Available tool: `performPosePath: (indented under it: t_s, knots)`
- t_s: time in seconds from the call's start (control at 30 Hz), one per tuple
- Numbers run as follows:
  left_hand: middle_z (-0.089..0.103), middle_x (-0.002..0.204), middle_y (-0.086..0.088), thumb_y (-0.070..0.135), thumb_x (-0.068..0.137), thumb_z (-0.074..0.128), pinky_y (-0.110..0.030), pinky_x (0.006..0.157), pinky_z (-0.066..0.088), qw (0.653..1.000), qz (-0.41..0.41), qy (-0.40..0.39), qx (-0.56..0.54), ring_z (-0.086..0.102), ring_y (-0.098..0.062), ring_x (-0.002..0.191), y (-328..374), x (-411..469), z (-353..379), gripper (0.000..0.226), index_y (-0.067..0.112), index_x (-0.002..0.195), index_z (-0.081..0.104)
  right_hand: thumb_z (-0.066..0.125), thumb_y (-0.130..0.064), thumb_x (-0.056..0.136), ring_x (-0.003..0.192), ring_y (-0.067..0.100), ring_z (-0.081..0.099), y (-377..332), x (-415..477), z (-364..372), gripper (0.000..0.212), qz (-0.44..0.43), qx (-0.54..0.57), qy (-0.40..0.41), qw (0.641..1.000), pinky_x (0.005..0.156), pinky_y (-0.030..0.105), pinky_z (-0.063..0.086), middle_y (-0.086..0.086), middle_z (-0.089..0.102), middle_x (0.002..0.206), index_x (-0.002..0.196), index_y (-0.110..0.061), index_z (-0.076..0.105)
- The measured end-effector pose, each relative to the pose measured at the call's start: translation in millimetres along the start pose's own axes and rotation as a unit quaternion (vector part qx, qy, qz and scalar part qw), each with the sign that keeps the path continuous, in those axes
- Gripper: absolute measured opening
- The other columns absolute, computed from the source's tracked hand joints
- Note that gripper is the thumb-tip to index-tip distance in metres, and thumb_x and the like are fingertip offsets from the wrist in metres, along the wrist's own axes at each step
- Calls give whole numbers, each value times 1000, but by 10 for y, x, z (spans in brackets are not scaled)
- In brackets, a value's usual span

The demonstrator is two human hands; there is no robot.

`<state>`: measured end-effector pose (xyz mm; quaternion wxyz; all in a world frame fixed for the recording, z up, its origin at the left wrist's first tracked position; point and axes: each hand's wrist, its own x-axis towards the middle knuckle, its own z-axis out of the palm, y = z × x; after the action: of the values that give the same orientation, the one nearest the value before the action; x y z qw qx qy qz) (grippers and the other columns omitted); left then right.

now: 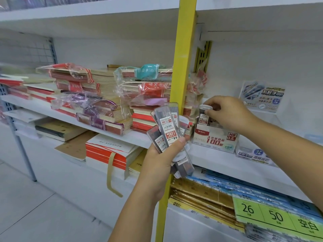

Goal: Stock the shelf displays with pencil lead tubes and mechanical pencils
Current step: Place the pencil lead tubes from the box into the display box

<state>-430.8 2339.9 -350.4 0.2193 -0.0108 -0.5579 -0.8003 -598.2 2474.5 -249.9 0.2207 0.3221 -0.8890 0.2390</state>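
The pencil lead tubes [167, 127] are flat, dark and see-through, each with a white-and-red label marked 0.5 HB and 100; a fanned bunch sits before the yellow post [185, 58], gripped in the curled left hand [162, 159]; just right of the post, the right hand [230, 114] pinches the white cap of one upright tube [203, 117], its foot inside the display box [215, 139]; bare shelf [218, 159] lies further right; wrapped notebook stacks [97, 102] crowd the post's left.
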Motion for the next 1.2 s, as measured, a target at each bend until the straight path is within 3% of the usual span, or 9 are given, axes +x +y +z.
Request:
performPosePath:
  t_s: [0.1, 0.17, 0.27, 0.4, 0.57, 0.7, 0.9, 1.03, 1.2]
  knots:
    - [75, 110, 14, 53, 64, 75, -27, 73, 59, 1000, 2, -3, 1, 71, -3, 98, -1, -2, 5, 40, 53, 103, 70, 65, -26, 90, 74, 4, 57, 16, 23, -9, 16, 40, 74, 35, 996, 60, 23, 44, -11, 60, 81, 100, -31, 53]
    - [75, 109, 14, 52, 64, 75, -23, 70, 59, 1000, 2, -7, 1, 71, -3, 97, -5, -6, 5, 39, 52, 103, 71, 65, -26, 90, 81, 12, 59, 38, 50, 2, 12, 40, 66, 47, 996, 69, 30, 47, -7, 61, 90, 98, -31, 57]
    - [75, 108, 15, 51, 66, 75, -17, 66, 56, 1000, -4, -24, 2, 71, -1, 95, 7, -20, 20, 33, 53, 99, 72, 66, -27, 89, 89, 14, 46, 63, 32, 48, 22, 0, -47, 75, 996, 73, 31, 41, -2, 43, 101, 110, -24, 66]
    - [74, 112, 15, 51, 73, 71, -18, 69, 57, 999, -21, -45, 18, 69, 2, 100, -8, -32, 36, 28, 59, 99, 69, 59, -29, 93, 97, 21, 40, 48, -78, 38, 42, -24, -169, 67, 983, 75, 33, 41, 2, 37, 103, 134, -19, 55]
    - [74, 116, 11, 53, 73, 73, -21, 74, 56, 997, -40, -71, 15, 67, -1, 106, -42, -49, 80, 32, 60, 103, 67, 50, -35, 97, 82, -2, 51, -150, -585, -76, 22, -14, 132, 77, 988, 68, 4, 37, -15, 58, 99, 116, -36, 61]
    - [73, 119, 2, 48, 74, 76, -32, 82, 58, 994, -67, -89, 14, 68, -12, 111, -126, -64, 167, 38, 47, 112, 70, 60, -40, 90, 82, 3, 63, -197, -994, -53, 20, 63, 298, -75, 949, 69, 18, 46, -9, 69, 90, 110, -38, 63]
    - [75, 114, -5, 44, 68, 78, -36, 75, 62, 992, -89, -85, -24, 75, -26, 97, -224, -112, 289, 37, 39, 105, 75, 62, -16, 92, 73, 12, 71, -28, -1089, -120, 15, 150, 422, 16, 894, 62, 26, 52, -3, 75, 83, 106, -20, 63]
    - [73, 119, -4, 41, 75, 71, -36, 73, 61, 994, -72, -75, -30, 75, -30, 95, -169, -84, 231, 50, 35, 124, 62, 57, -19, 95, 72, 10, 70, 66, -914, -362, 6, 121, 412, 130, 894, 59, 24, 57, -2, 74, 87, 101, -21, 60]
    - [75, 115, -4, 44, 79, 67, -32, 71, 60, 996, -43, -77, 14, 75, -28, 90, -98, -50, 161, 49, 36, 126, 57, 57, -20, 95, 80, 7, 67, -25, -539, -468, 17, -13, 253, 152, 955, 66, 24, 54, -10, 66, 91, 91, -35, 53]
